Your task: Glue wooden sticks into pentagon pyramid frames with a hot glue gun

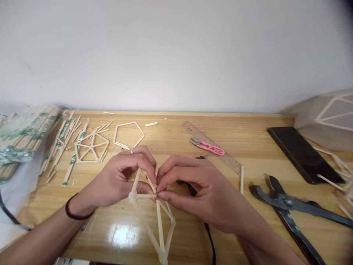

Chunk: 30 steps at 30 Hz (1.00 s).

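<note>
A frame of pale wooden sticks, joined with whitish blobs at its corners, is held up over the front middle of the table. My left hand, with a ring and a dark wristband, pinches it from the left near the joint where several sticks meet. Opposite, my right hand has its thumb and fingertips closed at the same joint. The fingertips of both hands nearly touch there. A dark tool with a cable is partly hidden behind my right hand.
Left: packed chopsticks, loose sticks, a wheel-like stick frame and a pentagon. Centre: pink snips on a clear ruler. Right: a black phone, large pliers and a stick structure.
</note>
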{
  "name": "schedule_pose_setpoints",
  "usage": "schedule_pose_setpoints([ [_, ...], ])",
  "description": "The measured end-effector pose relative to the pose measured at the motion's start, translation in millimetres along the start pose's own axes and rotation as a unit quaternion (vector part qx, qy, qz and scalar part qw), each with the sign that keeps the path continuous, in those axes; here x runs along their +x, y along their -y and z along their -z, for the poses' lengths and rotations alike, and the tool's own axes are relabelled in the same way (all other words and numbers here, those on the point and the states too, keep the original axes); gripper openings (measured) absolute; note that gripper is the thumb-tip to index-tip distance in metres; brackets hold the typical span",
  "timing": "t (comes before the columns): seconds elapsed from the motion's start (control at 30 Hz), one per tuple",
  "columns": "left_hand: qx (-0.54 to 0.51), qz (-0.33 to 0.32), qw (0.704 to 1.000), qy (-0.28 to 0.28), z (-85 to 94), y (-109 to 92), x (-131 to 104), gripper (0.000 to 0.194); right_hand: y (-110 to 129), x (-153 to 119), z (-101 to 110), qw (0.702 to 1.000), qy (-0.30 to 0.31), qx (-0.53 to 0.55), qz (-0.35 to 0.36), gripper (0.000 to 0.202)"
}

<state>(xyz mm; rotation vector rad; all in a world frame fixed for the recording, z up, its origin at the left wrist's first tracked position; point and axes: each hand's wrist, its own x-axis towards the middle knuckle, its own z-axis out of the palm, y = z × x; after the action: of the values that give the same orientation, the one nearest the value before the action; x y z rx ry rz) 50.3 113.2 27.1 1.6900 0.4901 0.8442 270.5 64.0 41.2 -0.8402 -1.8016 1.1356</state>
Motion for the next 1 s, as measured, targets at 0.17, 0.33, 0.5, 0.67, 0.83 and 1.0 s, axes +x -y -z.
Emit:
schedule_pose_setpoints([
  [0.17,0.0,0.0,1.0,0.005,-0.6,-0.1,-0.8,0.014,1.2,-2.1,-0.1,1.0,0.013,-0.019,-0.002,0.011],
  [0.33,0.018,-0.008,1.0,0.004,-0.8,-0.6,-1.6,0.013,1.3,-1.9,-0.1,0.999,0.03,-0.034,-0.011,0.01],
  [0.5,0.056,-0.029,0.998,-0.016,-2.2,1.1,-2.4,0.014,-2.9,-1.0,3.6,0.998,0.038,-0.053,0.002,0.006],
  [0.67,0.085,-0.034,0.996,-0.02,-4.4,2.5,-3.4,0.014,-4.0,-1.5,8.0,0.998,0.033,-0.058,0.016,0.007],
  [0.83,0.1,-0.037,0.994,-0.011,-5.7,2.1,-3.6,0.015,-3.2,-3.0,9.1,0.997,0.045,-0.058,0.018,0.008],
  [1.0,0.099,-0.036,0.994,0.0,-6.0,1.5,-4.7,0.013,-5.2,-4.7,5.0,0.997,0.041,-0.067,0.024,0.012],
])
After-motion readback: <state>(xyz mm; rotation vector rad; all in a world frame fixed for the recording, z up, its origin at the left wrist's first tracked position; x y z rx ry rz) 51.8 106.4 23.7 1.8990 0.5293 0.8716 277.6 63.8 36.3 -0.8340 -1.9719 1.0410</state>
